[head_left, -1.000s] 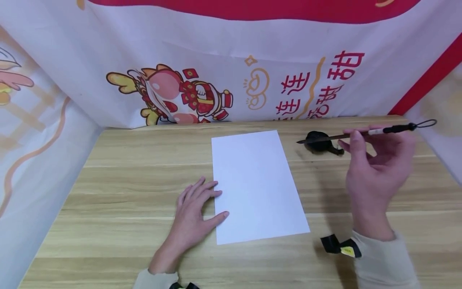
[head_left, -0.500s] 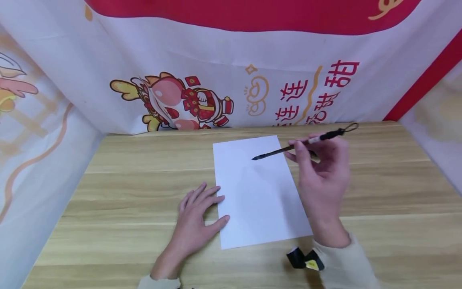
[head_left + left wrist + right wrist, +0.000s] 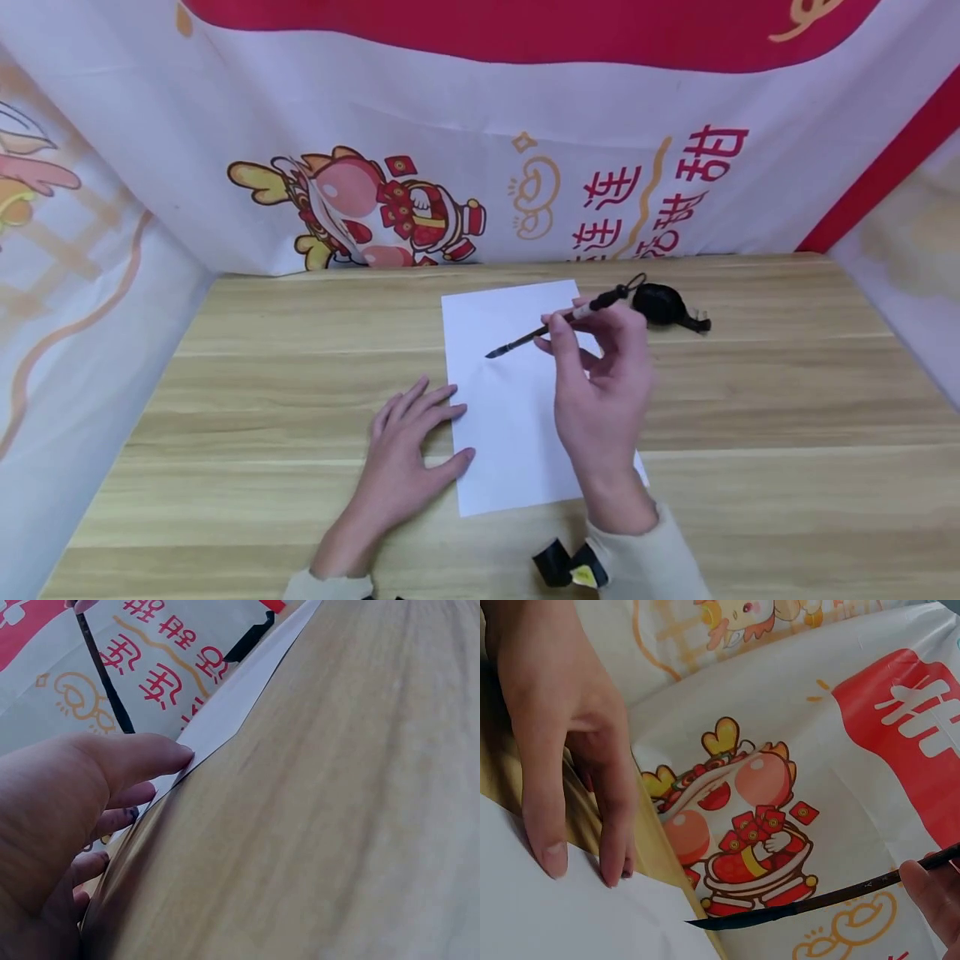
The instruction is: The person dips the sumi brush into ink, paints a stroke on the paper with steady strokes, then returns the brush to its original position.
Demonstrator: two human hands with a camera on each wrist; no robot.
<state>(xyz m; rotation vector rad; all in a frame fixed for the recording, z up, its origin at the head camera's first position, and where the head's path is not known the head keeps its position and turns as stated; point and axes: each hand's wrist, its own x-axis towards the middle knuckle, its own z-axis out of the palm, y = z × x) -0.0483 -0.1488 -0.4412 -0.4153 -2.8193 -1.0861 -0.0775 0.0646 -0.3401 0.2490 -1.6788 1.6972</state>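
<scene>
In the head view my right hand (image 3: 603,400) pinches a writing brush (image 3: 536,335), its dark tip pointing down and left over the upper part of a white sheet of paper (image 3: 510,433). The right wrist view shows the brush (image 3: 817,898) slanted, with fingertips near its handle at the right edge. My left hand (image 3: 412,458) lies at the paper's left edge, fingers spread, thumb and fingertips on the margin. Seen from the left wrist, that thumb (image 3: 161,756) presses on the edge of the sheet (image 3: 240,697). No marks show on the visible paper.
A black ink dish (image 3: 660,306) with a short handle stands at the back right of the wooden table (image 3: 247,417). A printed white and red cloth (image 3: 420,100) hangs behind the table's back edge, with more cloth at both sides.
My right hand has carried the brush leftward and nearer, from above the ink dish to over the paper. The ink dish shows again beside the hand. My left hand stays at the paper's edge.
</scene>
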